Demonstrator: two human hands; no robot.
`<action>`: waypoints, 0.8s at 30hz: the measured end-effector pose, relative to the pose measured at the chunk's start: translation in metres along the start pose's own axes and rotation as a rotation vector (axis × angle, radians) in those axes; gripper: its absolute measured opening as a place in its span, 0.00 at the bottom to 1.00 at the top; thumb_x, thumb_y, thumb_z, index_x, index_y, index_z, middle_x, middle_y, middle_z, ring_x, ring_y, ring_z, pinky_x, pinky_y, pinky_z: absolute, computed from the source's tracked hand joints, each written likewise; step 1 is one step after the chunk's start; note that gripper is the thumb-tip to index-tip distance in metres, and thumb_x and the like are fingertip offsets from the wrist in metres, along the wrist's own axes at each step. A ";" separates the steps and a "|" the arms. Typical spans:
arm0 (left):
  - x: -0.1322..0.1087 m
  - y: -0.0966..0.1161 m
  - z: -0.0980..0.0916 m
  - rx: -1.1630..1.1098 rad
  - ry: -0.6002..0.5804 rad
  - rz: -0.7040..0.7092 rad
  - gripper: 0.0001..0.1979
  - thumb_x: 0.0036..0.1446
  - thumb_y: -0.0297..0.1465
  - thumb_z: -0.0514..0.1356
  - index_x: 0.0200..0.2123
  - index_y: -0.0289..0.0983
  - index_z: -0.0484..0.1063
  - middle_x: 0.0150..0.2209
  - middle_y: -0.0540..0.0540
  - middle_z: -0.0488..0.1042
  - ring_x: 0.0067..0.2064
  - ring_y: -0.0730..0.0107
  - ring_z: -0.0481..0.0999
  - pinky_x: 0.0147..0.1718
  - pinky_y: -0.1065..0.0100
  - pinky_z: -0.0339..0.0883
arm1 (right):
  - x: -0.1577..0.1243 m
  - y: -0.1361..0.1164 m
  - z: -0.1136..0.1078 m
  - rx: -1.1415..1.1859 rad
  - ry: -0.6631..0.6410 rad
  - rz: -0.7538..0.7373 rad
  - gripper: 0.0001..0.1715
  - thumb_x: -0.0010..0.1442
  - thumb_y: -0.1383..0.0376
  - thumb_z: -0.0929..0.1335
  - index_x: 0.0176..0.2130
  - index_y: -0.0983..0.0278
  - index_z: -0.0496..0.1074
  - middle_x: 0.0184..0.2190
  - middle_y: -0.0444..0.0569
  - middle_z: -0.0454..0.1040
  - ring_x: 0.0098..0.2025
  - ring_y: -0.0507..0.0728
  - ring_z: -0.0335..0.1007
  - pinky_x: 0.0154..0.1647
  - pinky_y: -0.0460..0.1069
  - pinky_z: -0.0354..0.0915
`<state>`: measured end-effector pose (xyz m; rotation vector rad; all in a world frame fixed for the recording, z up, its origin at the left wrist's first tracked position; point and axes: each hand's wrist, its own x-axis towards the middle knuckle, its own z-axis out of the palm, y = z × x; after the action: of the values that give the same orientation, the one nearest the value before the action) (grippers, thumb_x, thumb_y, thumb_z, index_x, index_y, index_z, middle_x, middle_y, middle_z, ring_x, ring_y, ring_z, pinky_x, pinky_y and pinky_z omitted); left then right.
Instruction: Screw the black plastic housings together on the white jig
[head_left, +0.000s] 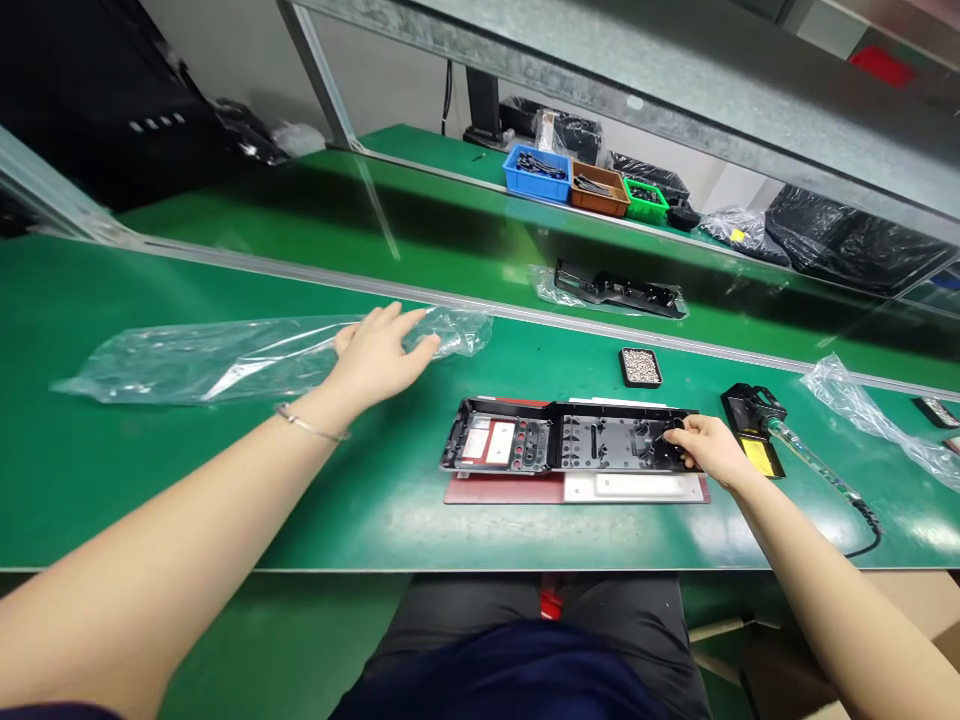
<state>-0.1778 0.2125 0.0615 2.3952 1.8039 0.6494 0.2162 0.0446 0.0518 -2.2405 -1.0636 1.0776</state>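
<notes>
L hand lies flat, fingers spread, on the clear plastic bag, no real grip. R hand pinches the right end of the black plastic housing sitting on the red fixture plate. Risk: bag slides on the smooth mat; housing could shift off the plate w/ one-sided hold.

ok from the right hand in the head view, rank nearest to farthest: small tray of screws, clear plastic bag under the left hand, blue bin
From the right hand:
1. small tray of screws, just beyond it.
2. clear plastic bag, far left on the mat.
3. blue bin, back on the far bench.
</notes>
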 end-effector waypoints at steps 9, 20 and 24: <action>-0.086 0.128 0.008 -0.132 -0.117 0.609 0.21 0.60 0.44 0.51 0.51 0.42 0.71 0.61 0.44 0.66 0.65 0.57 0.58 0.61 0.51 0.53 | 0.001 0.009 0.007 -0.012 0.038 -0.051 0.19 0.65 0.66 0.68 0.32 0.75 0.56 0.23 0.44 0.58 0.21 0.46 0.57 0.19 0.37 0.52; -0.110 0.180 0.079 -0.094 -0.114 0.797 0.25 0.61 0.44 0.52 0.58 0.41 0.65 0.59 0.36 0.67 0.63 0.44 0.61 0.53 0.47 0.64 | 0.010 0.005 -0.034 -0.155 -0.006 -0.232 0.24 0.77 0.57 0.59 0.43 0.79 0.65 0.32 0.51 0.61 0.30 0.44 0.60 0.28 0.34 0.59; -0.110 0.177 0.084 -0.080 -0.056 0.803 0.23 0.60 0.43 0.52 0.56 0.42 0.68 0.54 0.37 0.73 0.61 0.44 0.64 0.48 0.51 0.67 | 0.038 -0.027 -0.047 -0.300 0.103 -0.322 0.24 0.76 0.56 0.61 0.48 0.79 0.65 0.37 0.53 0.59 0.40 0.47 0.60 0.45 0.39 0.66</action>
<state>-0.0109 0.0716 0.0080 2.9923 0.7119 0.6618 0.2567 0.0885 0.0800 -2.2105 -1.5607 0.6974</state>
